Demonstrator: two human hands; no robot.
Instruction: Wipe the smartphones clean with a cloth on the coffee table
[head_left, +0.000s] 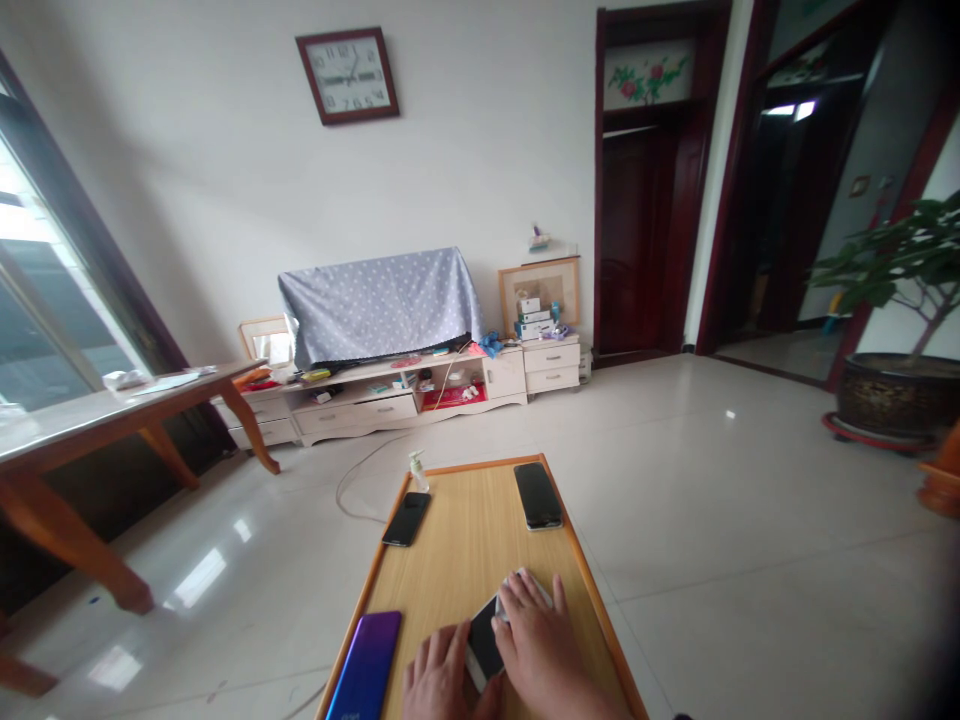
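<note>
My left hand [442, 675] and my right hand [536, 640] meet over a white-edged smartphone [484, 640] with a dark screen, lying at an angle near the near end of a low wooden table [469, 530]. My right hand's fingers reach across its far edge, and my left hand presses against its near side. A purple-blue smartphone [365, 665] lies face up left of my left hand. Farther off are a black smartphone [406, 519] and a dark smartphone [538, 495] with a pale rim.
A small pump bottle [418, 470] stands at the table's far left corner, and a white cable [352, 490] curves across the tiled floor. A wooden table [127, 410] stands left, a low cabinet [397, 405] ahead, and a large potted plant [900, 390] right.
</note>
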